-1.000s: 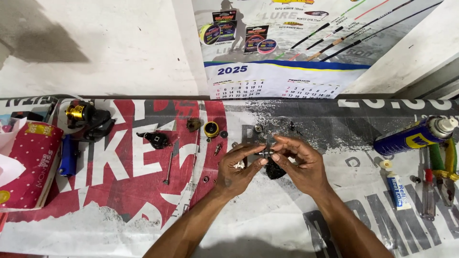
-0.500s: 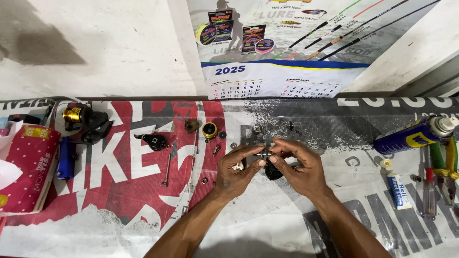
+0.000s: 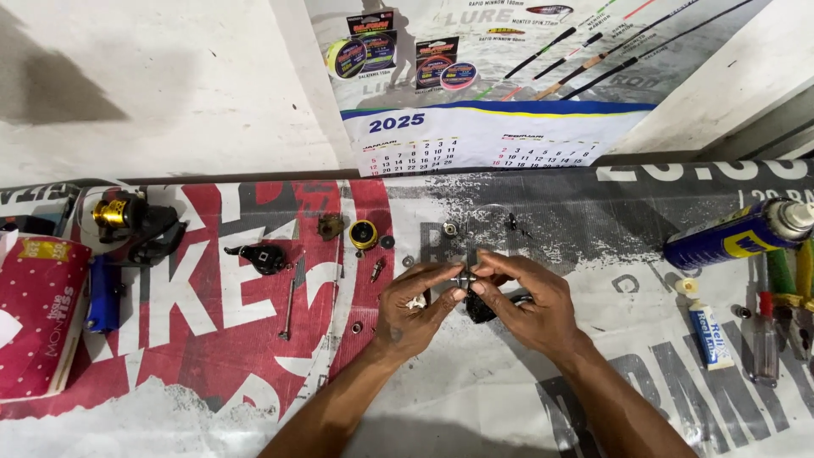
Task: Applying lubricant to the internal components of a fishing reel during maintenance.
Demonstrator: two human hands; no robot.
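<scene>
My left hand [image 3: 411, 307] and my right hand [image 3: 527, 301] meet over the middle of the printed banner [image 3: 254, 339]. Between their fingertips they pinch a small metal reel part [image 3: 463, 279]. A black reel body [image 3: 479, 307] lies partly hidden under my right hand, and a bit of white tissue shows under my left fingers. Loose parts lie just beyond: a gold spool [image 3: 364, 235], a brown piece [image 3: 331, 226], a black handle [image 3: 261, 258], a thin shaft [image 3: 290, 305] and small washers and screws.
A black and gold fishing reel [image 3: 127, 222] and a red tissue box [image 3: 38, 314] sit at the left. A blue spray can [image 3: 738, 236], a small grease tube [image 3: 708, 331] and screwdrivers [image 3: 767, 331] lie at the right. A calendar poster [image 3: 492, 93] hangs on the wall behind.
My hands stay together over the same spot, the fingers shifting slightly on the small part. The view has tilted a little.
</scene>
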